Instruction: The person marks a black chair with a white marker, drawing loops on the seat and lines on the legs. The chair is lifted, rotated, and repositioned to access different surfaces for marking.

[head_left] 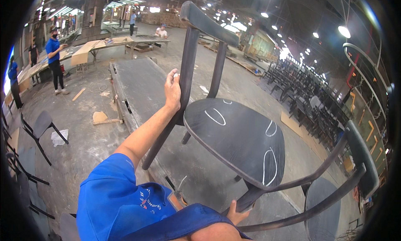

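A dark wooden chair (pixel 234 130) with white chalk-like outlines on its seat stands tilted in front of me. My left hand (pixel 172 90) rests against one of its back posts. Its fingers are curled upward, with a small white piece (pixel 176 75) at their tips; part of the hand is hidden by the post. Low in the view, my right hand (pixel 239 212) is wrapped around a front leg (pixel 250 196) of the chair. Close on the right, a second dark chair's backrest (pixel 364 164) and long posts cross near that hand.
A long grey platform (pixel 140 80) lies beneath and behind the chair. Several dark chairs crowd the right background (pixel 309 99), and another chair (pixel 41 126) stands at left. Cardboard-covered tables (pixel 87 51) run along the back, with a person in blue (pixel 53 49) beside them.
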A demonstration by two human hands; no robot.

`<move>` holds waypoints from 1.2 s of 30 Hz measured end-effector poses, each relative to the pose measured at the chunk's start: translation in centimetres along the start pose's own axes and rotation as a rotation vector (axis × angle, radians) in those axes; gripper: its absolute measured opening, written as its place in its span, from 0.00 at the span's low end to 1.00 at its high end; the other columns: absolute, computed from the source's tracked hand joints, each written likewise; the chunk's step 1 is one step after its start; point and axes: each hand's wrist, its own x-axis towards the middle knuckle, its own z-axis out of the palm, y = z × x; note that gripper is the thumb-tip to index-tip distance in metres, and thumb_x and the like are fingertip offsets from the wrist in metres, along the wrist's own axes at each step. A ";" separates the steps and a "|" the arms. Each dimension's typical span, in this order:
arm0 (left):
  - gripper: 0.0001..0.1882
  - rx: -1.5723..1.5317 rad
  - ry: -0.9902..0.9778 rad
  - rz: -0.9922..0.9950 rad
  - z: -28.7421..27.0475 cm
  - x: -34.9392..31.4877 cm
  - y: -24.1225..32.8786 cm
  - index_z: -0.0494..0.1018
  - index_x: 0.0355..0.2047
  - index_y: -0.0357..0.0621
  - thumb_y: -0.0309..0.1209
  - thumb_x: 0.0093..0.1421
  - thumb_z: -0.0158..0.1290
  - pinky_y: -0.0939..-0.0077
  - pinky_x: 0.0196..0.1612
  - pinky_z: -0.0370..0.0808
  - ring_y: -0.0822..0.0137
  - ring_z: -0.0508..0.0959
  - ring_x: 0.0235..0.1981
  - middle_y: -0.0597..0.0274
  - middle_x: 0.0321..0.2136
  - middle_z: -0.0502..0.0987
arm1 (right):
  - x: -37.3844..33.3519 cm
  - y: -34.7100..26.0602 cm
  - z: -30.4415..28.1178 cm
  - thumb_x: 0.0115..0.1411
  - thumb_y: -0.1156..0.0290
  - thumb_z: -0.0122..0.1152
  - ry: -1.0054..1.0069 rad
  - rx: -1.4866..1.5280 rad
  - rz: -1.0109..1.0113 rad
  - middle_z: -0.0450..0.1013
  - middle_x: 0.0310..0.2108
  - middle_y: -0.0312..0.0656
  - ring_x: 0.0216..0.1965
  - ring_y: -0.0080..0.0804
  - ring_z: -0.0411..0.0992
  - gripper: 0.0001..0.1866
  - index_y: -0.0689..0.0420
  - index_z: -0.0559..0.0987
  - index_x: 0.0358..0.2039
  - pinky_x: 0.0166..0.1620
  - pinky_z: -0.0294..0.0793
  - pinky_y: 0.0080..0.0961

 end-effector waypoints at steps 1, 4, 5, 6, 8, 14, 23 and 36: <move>0.17 0.035 0.025 0.029 -0.2 0.1 0.1 0.63 0.53 0.39 0.32 0.67 0.40 0.81 0.38 0.70 0.75 0.72 0.35 0.62 0.37 0.72 | -0.2 0.4 0.0 0.40 0.62 0.74 0.025 -0.075 0.085 0.68 0.45 0.59 0.47 0.50 0.68 0.41 0.74 0.66 0.49 0.52 0.65 0.39; 0.16 0.055 0.000 -0.007 -0.9 0.5 0.7 0.64 0.53 0.42 0.33 0.67 0.40 0.81 0.31 0.71 0.77 0.72 0.29 0.65 0.32 0.73 | -0.4 0.2 -0.4 0.42 0.62 0.72 -0.108 0.157 -0.056 0.63 0.52 0.56 0.52 0.44 0.63 0.46 0.70 0.59 0.57 0.58 0.58 0.33; 0.16 0.009 0.025 -0.036 -0.9 0.5 1.0 0.65 0.52 0.45 0.34 0.67 0.40 0.82 0.25 0.69 0.77 0.71 0.24 0.67 0.28 0.73 | -0.7 -0.5 -0.8 0.42 0.58 0.71 -0.150 0.116 0.005 0.63 0.53 0.58 0.54 0.47 0.62 0.47 0.70 0.59 0.57 0.58 0.58 0.35; 0.16 -0.015 0.007 -0.015 -0.9 0.4 1.4 0.65 0.52 0.45 0.35 0.66 0.40 0.82 0.25 0.70 0.77 0.72 0.24 0.66 0.28 0.73 | -0.9 -1.3 -1.2 0.43 0.53 0.70 -0.190 0.074 0.067 0.62 0.54 0.60 0.55 0.50 0.61 0.48 0.71 0.60 0.56 0.59 0.58 0.36; 0.16 -0.065 -0.030 -0.033 -1.3 -0.4 2.2 0.65 0.52 0.44 0.35 0.66 0.40 0.82 0.25 0.70 0.77 0.72 0.24 0.66 0.28 0.73 | -1.4 -3.4 -2.1 0.44 0.45 0.68 -0.273 -0.016 0.193 0.61 0.55 0.63 0.57 0.56 0.59 0.51 0.72 0.60 0.56 0.59 0.58 0.38; 0.16 -0.063 -0.009 -0.048 -2.7 -2.3 4.2 0.65 0.50 0.42 0.36 0.66 0.42 0.83 0.25 0.70 0.78 0.72 0.24 0.67 0.29 0.73 | -2.3 -5.6 -3.3 0.42 0.46 0.69 -0.396 -0.095 0.313 0.62 0.54 0.64 0.57 0.50 0.60 0.49 0.72 0.63 0.55 0.59 0.59 0.37; 0.16 -0.070 0.046 0.009 -4.9 -4.2 5.0 0.64 0.51 0.41 0.35 0.66 0.43 0.83 0.29 0.70 0.78 0.72 0.27 0.66 0.30 0.72 | -5.3 4.2 -0.9 0.42 0.52 0.70 -0.223 -0.119 -0.276 0.70 0.43 0.61 0.45 0.56 0.69 0.44 0.68 0.65 0.54 0.48 0.68 0.43; 0.20 0.251 0.252 0.194 -6.3 -1.8 2.3 0.65 0.52 0.35 0.34 0.64 0.42 0.74 0.54 0.63 0.65 0.68 0.51 0.53 0.49 0.70 | -5.0 3.9 -1.1 0.38 0.63 0.75 -0.305 0.095 -0.198 0.70 0.41 0.60 0.43 0.54 0.70 0.39 0.72 0.68 0.47 0.47 0.68 0.41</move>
